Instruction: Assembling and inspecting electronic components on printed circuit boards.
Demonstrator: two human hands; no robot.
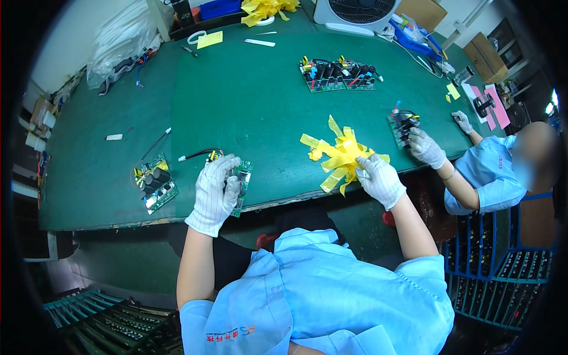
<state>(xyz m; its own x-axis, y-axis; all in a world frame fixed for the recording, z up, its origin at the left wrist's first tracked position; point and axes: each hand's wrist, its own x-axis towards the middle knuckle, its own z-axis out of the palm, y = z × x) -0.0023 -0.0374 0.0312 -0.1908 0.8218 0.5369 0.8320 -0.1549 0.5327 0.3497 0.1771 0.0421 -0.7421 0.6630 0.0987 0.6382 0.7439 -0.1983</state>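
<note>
"Gloves [206, 222] on! What is the left hand [216, 188] up to?"

"It holds a green board [244, 176] at the near edge of the table [248, 100]. Its fingers bend round the board."

"And the right hand [380, 179]?"

"Well apart from the left one, with its fingers on a bunch of yellow strips [342, 152]. I can't tell if they pinch one."

"Any more boards?"

"One loose board [155, 184] lies to the left, with its wire [155, 145] sticking out. Two far boards [323, 77] sit side by side at the back, and a fan [358, 12] stands behind them."

"Who is that on the right?"

"Another worker [488, 174], whose gloved hand [427, 149] holds one more board [400, 130]."
</note>
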